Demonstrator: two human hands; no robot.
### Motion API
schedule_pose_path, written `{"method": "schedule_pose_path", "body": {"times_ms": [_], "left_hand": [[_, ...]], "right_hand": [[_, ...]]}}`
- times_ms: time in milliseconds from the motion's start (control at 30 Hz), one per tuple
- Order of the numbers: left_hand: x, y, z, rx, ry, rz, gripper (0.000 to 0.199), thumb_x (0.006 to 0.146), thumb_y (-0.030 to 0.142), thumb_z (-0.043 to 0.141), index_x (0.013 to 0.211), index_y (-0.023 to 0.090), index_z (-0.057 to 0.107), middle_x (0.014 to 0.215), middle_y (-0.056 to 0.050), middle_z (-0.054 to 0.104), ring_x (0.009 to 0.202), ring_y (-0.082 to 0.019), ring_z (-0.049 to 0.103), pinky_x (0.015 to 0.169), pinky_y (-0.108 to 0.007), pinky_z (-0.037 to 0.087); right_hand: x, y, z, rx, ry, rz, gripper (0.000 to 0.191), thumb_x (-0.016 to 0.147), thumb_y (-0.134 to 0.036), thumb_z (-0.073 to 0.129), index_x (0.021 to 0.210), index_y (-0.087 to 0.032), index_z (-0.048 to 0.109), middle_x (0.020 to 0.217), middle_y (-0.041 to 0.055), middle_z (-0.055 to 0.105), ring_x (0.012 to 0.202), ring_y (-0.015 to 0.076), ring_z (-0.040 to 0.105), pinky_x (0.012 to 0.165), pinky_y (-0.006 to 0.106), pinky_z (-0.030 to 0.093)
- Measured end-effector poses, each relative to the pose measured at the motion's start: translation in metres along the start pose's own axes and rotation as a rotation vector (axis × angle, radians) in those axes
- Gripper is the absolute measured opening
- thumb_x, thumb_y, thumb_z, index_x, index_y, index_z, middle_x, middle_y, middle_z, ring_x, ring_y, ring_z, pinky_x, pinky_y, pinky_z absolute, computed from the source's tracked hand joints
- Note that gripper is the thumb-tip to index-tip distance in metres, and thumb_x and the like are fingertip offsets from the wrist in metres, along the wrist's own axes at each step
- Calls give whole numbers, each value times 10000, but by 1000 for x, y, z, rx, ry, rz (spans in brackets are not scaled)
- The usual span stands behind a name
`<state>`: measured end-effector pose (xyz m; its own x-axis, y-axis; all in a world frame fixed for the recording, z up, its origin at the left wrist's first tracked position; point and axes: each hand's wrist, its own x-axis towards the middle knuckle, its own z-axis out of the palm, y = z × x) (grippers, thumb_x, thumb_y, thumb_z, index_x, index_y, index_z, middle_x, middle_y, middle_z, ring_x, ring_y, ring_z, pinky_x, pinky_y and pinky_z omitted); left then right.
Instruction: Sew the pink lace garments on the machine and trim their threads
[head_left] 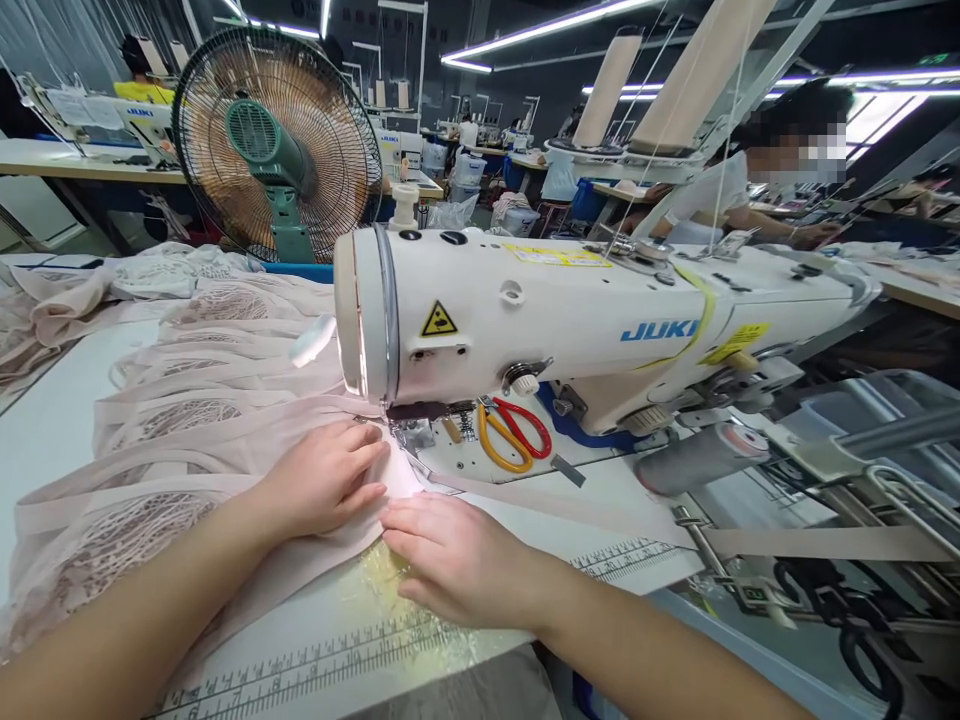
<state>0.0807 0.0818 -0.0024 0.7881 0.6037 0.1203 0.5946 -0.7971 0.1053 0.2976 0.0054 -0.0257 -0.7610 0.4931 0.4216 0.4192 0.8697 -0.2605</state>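
Pale pink fabric (240,450) with lace panels lies heaped across the left of the bench (300,610), its right edge under the head of the sewing machine (555,320). Scissors (513,432) lie right of the needle area, a grey thread spool (701,460) farther right; a fan (277,150) stands far left. Both forearms reach in from the near side, palms down. The left hand (330,480) rests loosely open on the fabric; the right hand (457,560) has bent fingers at its near edge, whether pinching I cannot tell.
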Motion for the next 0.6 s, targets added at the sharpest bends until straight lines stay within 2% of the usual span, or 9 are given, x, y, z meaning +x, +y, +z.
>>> {"method": "schedule_pose_path", "body": {"times_ms": [267, 467, 600], "left_hand": [[-1, -1, 2, 13, 1, 39, 387, 909, 424, 452, 1129, 152, 616, 1190, -166, 594, 1014, -306, 566, 844, -458, 489], [2, -1, 4, 41, -47, 28, 404, 893, 454, 491, 1153, 171, 613, 1188, -142, 586, 1053, -300, 556, 881, -433, 461], [3, 4, 4, 75, -113, 5, 435, 861, 502, 533, 1134, 179, 632, 1100, -117, 601, 971, -281, 566, 831, -406, 454]], "right_hand": [[-1, 0, -11, 56, 56, 14, 263, 922, -263, 489, 1067, -69, 592, 1155, 170, 645, 1122, 240, 569, 979, 379, 490], [-1, 0, -16, 60, -11, 69, 225, 930, -196, 470, 1103, -95, 573, 1153, 155, 642, 1134, 226, 567, 961, 393, 507], [-2, -2, -16, 74, -62, 75, 202, 931, -182, 472, 1100, -130, 572, 1081, 127, 671, 1077, 219, 604, 906, 400, 535]]}}
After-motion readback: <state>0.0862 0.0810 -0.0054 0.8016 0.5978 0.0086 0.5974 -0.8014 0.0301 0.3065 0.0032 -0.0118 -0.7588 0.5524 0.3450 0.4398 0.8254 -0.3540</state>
